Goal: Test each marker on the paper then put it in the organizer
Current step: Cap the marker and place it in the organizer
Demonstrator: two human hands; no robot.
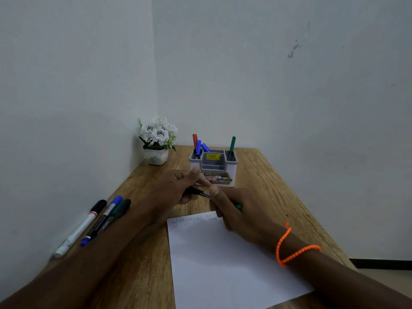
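Both hands meet over the wooden desk (263, 175), just above the far edge of the white paper (223, 259). The left hand (176, 188) has its fingers (196, 171) closed round the dark barrel of a marker (198, 192), whose long axis runs roughly left to right, dipping slightly toward the right. The right hand (236, 210) is curled shut at the marker's right end, with a bit of green, most likely the cap (239, 206), poking out from its far side. It looks like the cap is being pulled off or pushed back on; I cannot tell which from here.

A row of zigzag test scribbles (194, 219) already runs along the paper's top edge, directly below the hands. The organizer (214, 168) sits straight ahead of the hands, near them, with a red marker (194, 140) and blue markers (198, 148) standing in its left slot and a green marker (232, 146) in its right one. Three or four untested markers (95, 221) lie well to the left by the wall, beside the left forearm.

So the held marker lies between paper and organizer. If it is being uncapped, the tip needs only drop toward the person onto the paper; if capped, the reach is forward, and the left hand holding the barrel is the nearer to the left slot.
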